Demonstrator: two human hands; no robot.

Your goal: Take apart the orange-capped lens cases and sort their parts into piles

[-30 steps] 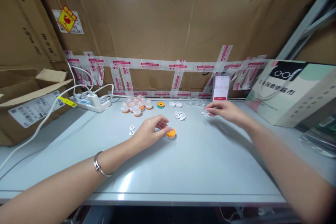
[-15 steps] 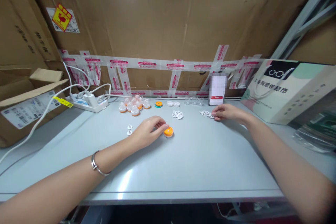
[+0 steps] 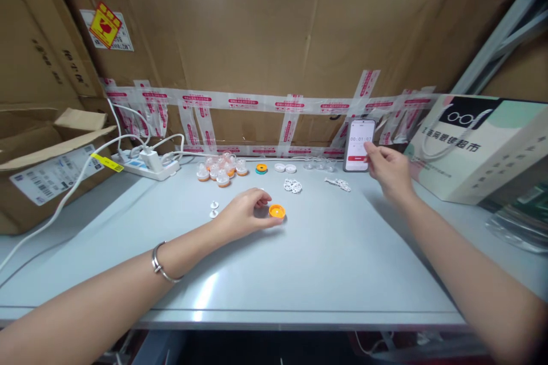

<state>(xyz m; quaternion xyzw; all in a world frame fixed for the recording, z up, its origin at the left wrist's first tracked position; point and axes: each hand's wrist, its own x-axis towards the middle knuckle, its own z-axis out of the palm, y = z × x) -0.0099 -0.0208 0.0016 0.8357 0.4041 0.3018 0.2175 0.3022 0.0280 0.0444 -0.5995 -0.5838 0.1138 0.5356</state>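
Note:
A small round orange cup (image 3: 277, 211) with a pale lower edge sits on the grey table. Around its left side curls my left hand (image 3: 242, 214), thumb along the near edge and bent fingers toward the back. My right hand (image 3: 391, 171) is raised at the right edge of an upright phone (image 3: 356, 145) with a timer on its screen. Its thumb and forefinger are pressed together and overlap the screen; anything between them is hidden. White openwork pieces lie in a strip (image 3: 338, 184) left of this hand and in a cluster (image 3: 293, 185) further left.
Clear-domed orange pieces (image 3: 222, 174) gather at the back left, near an orange-and-green disc (image 3: 261, 168), white rings (image 3: 285, 167) and clear domes (image 3: 319, 164). Two white stemmed parts (image 3: 214, 209) lie left. A power strip (image 3: 149, 166), carton (image 3: 55, 168) and paper bag (image 3: 462, 154) flank the table.
My right hand has moved up and right from the white openwork strip to the phone's edge. My left thumb has slid to the near side of the orange cup, which stays in place.

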